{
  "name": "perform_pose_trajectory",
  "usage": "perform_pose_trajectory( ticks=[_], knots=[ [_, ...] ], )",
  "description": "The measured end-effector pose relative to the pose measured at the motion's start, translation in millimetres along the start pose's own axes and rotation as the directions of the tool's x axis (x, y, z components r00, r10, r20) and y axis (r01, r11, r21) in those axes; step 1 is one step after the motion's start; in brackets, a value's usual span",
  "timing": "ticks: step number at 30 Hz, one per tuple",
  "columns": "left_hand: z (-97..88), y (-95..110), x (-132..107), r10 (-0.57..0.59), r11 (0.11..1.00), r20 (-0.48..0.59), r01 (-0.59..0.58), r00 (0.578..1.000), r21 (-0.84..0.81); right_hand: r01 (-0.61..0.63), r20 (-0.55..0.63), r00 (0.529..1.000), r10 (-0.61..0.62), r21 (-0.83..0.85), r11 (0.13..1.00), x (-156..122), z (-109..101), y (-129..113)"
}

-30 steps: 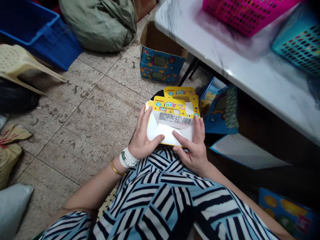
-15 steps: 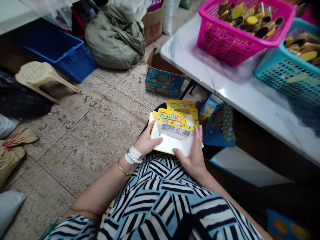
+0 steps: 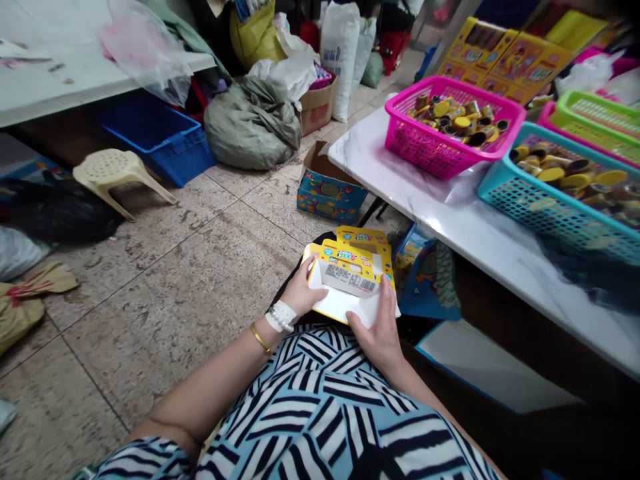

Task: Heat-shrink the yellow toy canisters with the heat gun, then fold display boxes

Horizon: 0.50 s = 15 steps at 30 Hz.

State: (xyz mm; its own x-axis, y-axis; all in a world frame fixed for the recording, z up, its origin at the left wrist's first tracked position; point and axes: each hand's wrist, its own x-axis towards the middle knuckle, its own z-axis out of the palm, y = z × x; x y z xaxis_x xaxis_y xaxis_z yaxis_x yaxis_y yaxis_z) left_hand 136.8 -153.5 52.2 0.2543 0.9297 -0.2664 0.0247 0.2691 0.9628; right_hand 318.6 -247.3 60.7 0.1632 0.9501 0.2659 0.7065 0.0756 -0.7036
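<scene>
On my lap lies a yellow printed cardboard box (image 3: 345, 297), partly folded, its white inside facing up and a panel of small print and a barcode standing along it. My left hand (image 3: 303, 291) grips its left end, thumb on the white inside and fingers round the outer edge. At the opposite end my right hand (image 3: 377, 327) holds the same box, thumb inside and fingers along the right side. Just beyond it, another yellow carton (image 3: 370, 238) with a window cut-out lies flat, partly covered.
A marble-pattern table (image 3: 360, 143) on the right bears a pink basket (image 3: 425, 150) and a turquoise basket (image 3: 540, 193) of yellow-capped pieces. A blue patterned carton (image 3: 327, 197), a cream stool (image 3: 113, 167), a blue crate (image 3: 187, 150) and a grey-green sack (image 3: 250, 127) stand on the floor.
The view has tilted up, showing more of the table and the room behind. Both hands keep their hold on the box, which looks almost unchanged.
</scene>
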Motion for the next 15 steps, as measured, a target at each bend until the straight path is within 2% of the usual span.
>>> perform_pose_trajectory(
  ticks=[3, 5, 8, 10, 11, 13, 15],
  knots=[
    [4.9, 4.7, -2.7, 0.011, 0.994, -0.066, -0.018, 0.998, -0.108, -0.060, -0.017, 0.998, 0.062, 0.090, 0.994, -0.1, -2.3, -1.4],
    [7.2, 10.8, -7.7, 0.073, 0.994, -0.098, -0.080, 0.993, -0.068, -0.044, -0.031, 0.998, 0.048, 0.111, 0.993, 0.8, -7.2, -4.6],
    [7.9, 24.0, -20.9, 0.173, 0.984, -0.069, -0.170, 0.983, 0.045, 0.058, -0.063, 0.996, -0.055, 0.043, 0.997, 0.4, -19.1, -13.4],
    [7.0, 33.9, -33.2, 0.225, 0.974, -0.017, -0.225, 0.974, 0.043, 0.087, -0.094, 0.992, -0.082, 0.042, 0.995, -2.4, -28.1, -21.0],
    [6.2, 38.8, -39.9, 0.251, 0.968, 0.018, -0.251, 0.968, 0.017, 0.080, -0.110, 0.991, -0.071, 0.085, 0.993, -4.1, -32.3, -24.7],
    [4.6, 48.2, -53.7, 0.328, 0.945, 0.083, -0.325, 0.941, -0.045, 0.044, -0.152, 0.988, -0.001, 0.276, 0.960, -6.5, -39.7, -31.2],
    [3.0, 57.0, -66.2, 0.453, 0.892, 0.104, -0.449, 0.886, -0.058, -0.044, -0.150, 0.977, 0.149, 0.544, 0.838, -5.3, -46.5, -35.2]
  ],
)
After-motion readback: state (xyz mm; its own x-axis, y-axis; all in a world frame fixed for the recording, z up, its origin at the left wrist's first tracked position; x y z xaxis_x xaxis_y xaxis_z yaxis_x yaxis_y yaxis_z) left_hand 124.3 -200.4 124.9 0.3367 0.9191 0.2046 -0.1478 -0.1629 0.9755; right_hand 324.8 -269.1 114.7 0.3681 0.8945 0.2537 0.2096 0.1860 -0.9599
